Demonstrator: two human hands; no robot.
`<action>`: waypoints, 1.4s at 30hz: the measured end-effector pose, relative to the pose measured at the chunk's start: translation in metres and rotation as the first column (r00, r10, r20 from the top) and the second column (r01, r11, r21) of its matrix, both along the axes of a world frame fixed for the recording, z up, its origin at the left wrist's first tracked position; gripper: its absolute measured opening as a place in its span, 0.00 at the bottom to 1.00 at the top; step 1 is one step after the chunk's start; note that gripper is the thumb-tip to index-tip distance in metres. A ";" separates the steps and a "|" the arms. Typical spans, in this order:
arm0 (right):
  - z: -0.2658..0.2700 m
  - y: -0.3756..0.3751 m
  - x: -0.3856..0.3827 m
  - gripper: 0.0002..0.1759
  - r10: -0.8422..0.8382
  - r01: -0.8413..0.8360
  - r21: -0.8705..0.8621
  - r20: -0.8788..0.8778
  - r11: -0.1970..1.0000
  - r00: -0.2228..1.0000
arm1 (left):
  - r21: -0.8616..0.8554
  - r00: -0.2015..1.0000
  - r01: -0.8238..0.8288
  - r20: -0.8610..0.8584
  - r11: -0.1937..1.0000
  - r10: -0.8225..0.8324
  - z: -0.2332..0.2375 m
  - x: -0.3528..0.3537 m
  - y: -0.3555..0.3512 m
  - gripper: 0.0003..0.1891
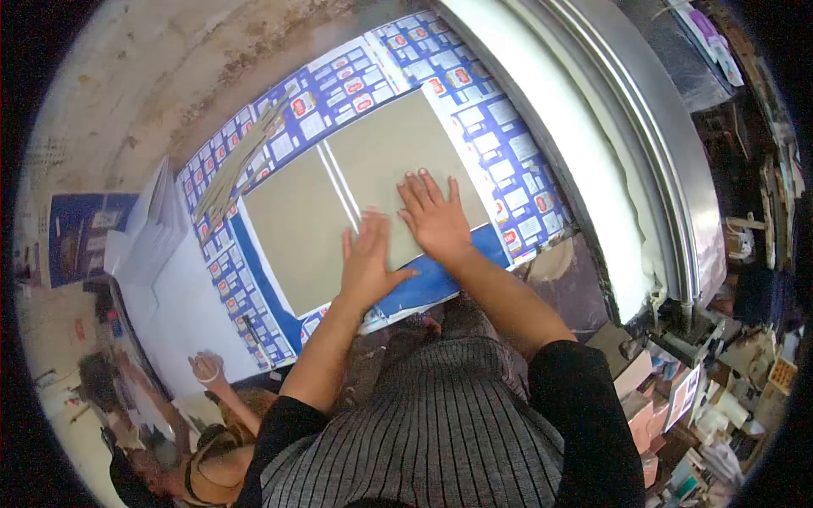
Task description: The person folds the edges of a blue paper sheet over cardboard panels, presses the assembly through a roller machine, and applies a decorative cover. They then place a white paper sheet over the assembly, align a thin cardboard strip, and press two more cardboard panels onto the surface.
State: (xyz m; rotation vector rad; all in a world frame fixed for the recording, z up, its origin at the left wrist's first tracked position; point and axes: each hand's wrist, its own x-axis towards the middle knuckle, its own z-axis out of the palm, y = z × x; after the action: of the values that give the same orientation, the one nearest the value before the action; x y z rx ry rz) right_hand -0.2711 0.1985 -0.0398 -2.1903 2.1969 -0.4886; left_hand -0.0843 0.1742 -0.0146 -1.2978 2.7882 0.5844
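My left hand (367,261) lies with spread fingers near the lower edge of the grey-brown boards, slightly blurred, its thumb over a blue strip. My right hand (435,212) rests flat, fingers apart, on the right board (389,140). Beside it is the left board (296,220), and a narrow white strip (339,182) with a dark line runs between the two. Both boards lie on a blue sheet with white borders (262,262). Under that are blue printed sheets (512,169). Neither hand grips anything.
Thin strips (241,161) lie at the upper left of the printed sheets. White paper (182,313) and folded sheets (157,224) are at the left, where another person's hand (206,367) shows. A metal machine (644,144) stands along the right. Boxes (639,406) sit lower right.
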 end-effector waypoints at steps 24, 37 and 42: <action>0.001 -0.007 0.095 0.28 0.084 -0.045 0.154 -0.261 0.987 0.962 | 0.090 0.959 -0.206 0.215 0.974 0.183 0.010 0.143 -0.008 0.60; -0.009 -0.016 0.173 0.27 0.127 -0.127 0.073 -0.002 0.989 0.992 | 0.079 0.979 -0.172 0.121 0.982 0.162 -0.009 0.167 -0.008 0.55; -0.003 -0.017 0.175 0.31 0.146 -0.143 0.101 -0.022 0.985 0.989 | 0.021 0.976 -0.151 0.163 0.988 0.145 0.006 0.212 -0.007 0.55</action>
State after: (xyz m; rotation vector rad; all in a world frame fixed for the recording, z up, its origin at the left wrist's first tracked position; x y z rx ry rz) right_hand -0.0964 0.1818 -0.0427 -2.2960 2.0084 -0.3371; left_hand 0.1280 0.1671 -0.0081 -1.4840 2.5594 0.5031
